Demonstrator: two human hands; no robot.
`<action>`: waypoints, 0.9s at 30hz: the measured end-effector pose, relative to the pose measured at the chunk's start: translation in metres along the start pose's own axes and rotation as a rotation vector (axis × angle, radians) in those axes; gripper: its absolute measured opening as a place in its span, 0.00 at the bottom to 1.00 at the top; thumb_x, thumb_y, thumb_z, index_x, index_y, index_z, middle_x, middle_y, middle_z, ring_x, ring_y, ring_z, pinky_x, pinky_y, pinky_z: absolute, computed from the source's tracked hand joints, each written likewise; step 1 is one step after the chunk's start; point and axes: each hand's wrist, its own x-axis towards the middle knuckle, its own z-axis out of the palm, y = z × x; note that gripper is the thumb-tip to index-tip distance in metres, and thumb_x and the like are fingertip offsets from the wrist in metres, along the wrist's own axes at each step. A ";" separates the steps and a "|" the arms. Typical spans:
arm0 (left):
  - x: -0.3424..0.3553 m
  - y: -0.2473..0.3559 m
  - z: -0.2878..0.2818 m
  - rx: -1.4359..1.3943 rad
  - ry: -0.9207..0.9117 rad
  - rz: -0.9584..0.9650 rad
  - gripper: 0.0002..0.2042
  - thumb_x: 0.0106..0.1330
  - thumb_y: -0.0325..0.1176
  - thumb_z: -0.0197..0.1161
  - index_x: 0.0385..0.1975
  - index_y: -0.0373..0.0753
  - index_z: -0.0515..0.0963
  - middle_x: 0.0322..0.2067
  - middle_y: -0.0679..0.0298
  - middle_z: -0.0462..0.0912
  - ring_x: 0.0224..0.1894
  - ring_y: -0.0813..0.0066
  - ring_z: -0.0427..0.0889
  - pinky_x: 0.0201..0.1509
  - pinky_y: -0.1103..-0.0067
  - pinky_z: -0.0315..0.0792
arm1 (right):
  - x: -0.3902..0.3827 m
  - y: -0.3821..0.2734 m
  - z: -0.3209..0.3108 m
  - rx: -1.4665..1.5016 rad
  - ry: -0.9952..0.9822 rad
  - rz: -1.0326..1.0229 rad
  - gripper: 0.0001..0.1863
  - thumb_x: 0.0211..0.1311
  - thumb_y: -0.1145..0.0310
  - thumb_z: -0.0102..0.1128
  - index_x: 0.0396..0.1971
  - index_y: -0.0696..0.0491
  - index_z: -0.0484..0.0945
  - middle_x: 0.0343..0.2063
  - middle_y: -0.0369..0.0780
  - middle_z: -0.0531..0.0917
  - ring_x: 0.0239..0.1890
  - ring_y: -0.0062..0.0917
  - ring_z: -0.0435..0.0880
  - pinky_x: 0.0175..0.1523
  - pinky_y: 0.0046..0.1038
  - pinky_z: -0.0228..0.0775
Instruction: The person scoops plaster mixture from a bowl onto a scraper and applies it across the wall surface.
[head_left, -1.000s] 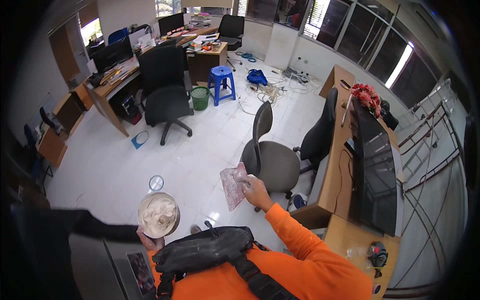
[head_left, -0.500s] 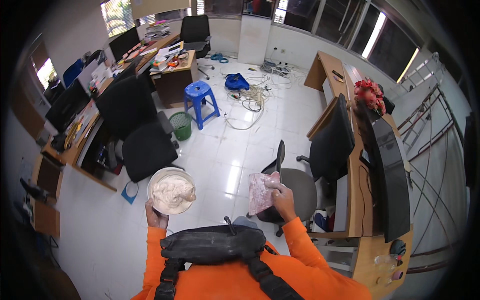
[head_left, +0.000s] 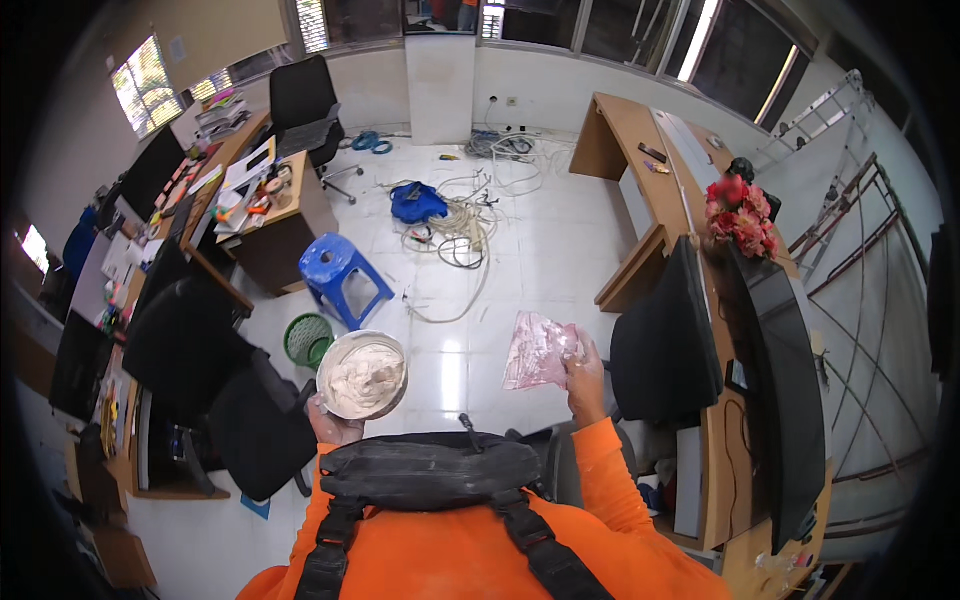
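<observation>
The left hand (head_left: 340,428) is cupping a round bowl (head_left: 390,403) of lumpy, pale paste (head_left: 362,378), its fingers mostly hiding beneath; the right hand (head_left: 587,380) is gripping a thin, flat, four-sided scraper (head_left: 536,352), chalky and pink, to the bowl's right, well apart; a grey chair (head_left: 563,462) is showing only partly behind the orange sleeve (head_left: 607,472) and black pouch (head_left: 430,472).

Left fingers (head_left: 320,409) holding a round tub (head_left: 390,403) of pale paste (head_left: 360,377), right fingers (head_left: 579,369) gripping a pinkish flat scraper (head_left: 535,352), blue stool (head_left: 325,259) beyond
</observation>
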 end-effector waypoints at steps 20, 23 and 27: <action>0.616 -0.121 0.329 0.134 -0.238 -0.168 0.29 0.65 0.51 0.45 0.61 0.38 0.65 0.57 0.55 0.72 0.58 0.57 0.72 0.63 0.61 0.66 | 0.489 0.044 -0.010 0.334 0.447 0.290 0.11 0.61 0.72 0.51 0.42 0.60 0.75 0.36 0.41 0.80 0.39 0.30 0.82 0.43 0.29 0.75; 0.701 -0.195 0.346 0.168 -0.273 -0.146 0.29 0.64 0.50 0.44 0.60 0.37 0.65 0.57 0.54 0.72 0.58 0.57 0.73 0.63 0.62 0.66 | 0.584 0.077 -0.046 0.387 0.477 0.299 0.16 0.62 0.71 0.51 0.48 0.61 0.73 0.42 0.43 0.80 0.44 0.32 0.82 0.48 0.31 0.75; 0.772 -0.276 0.437 0.061 -0.145 -0.182 0.28 0.63 0.49 0.43 0.59 0.38 0.67 0.56 0.56 0.73 0.57 0.58 0.73 0.61 0.60 0.67 | 0.734 0.060 -0.094 0.289 0.440 0.274 0.18 0.63 0.69 0.51 0.52 0.61 0.71 0.44 0.42 0.79 0.45 0.31 0.81 0.50 0.32 0.74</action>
